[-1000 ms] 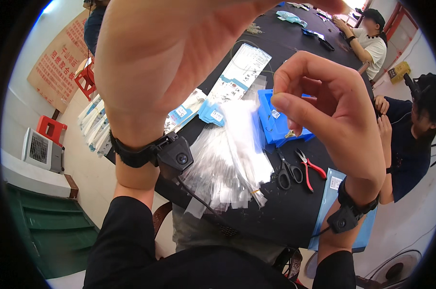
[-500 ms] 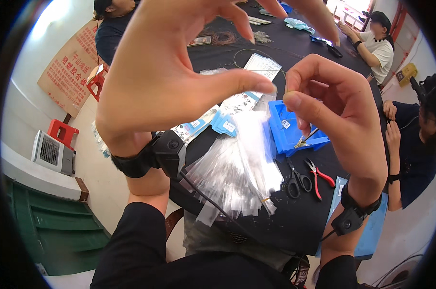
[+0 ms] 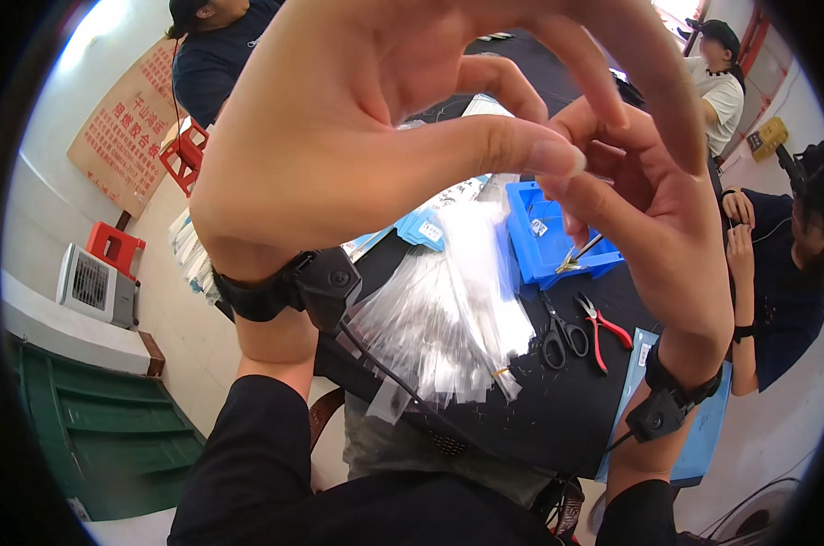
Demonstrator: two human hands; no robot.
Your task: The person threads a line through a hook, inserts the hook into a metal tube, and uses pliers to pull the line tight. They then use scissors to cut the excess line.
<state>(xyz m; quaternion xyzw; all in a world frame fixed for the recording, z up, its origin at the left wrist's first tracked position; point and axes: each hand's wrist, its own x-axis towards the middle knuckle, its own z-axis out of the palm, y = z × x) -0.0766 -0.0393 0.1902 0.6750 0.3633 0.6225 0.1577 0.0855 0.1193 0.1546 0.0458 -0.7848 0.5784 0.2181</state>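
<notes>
Hands are filling the near view. Left hand (image 3: 339, 136), toward eleven o'clock, is arching in a wide half-open curve, fingers bent and apart from the thumb; whether anything thin is in its hold cannot be told. Right hand (image 3: 662, 196), toward two o'clock, is curling with thumb and index drawn together; their meeting point is being hidden by the left thumb, so its hold cannot be told. Thumb tips are overlapping in view, contact uncertain. Both wrists are carrying black strapped cameras, left (image 3: 335, 287) and right (image 3: 659, 414).

Below, on a black-covered table (image 3: 521, 423): clear plastic sleeves (image 3: 439, 305) are fanning out around centre toward six o'clock; a blue package (image 3: 703, 432) is lying by the right forearm at four o'clock. Black-handled scissors (image 3: 560, 326) and red-handled pliers (image 3: 598, 344) are lying side by side between three and four o'clock.

Just beyond them, a blue plastic tray (image 3: 539, 244) is sitting between two and three o'clock, partly behind the right hand, small brass-coloured pieces (image 3: 568, 265) showing inside.

Farther out, co-workers are sitting at three o'clock (image 3: 776, 273), two o'clock (image 3: 723, 105) and toward eleven o'clock (image 3: 214, 68).
</notes>
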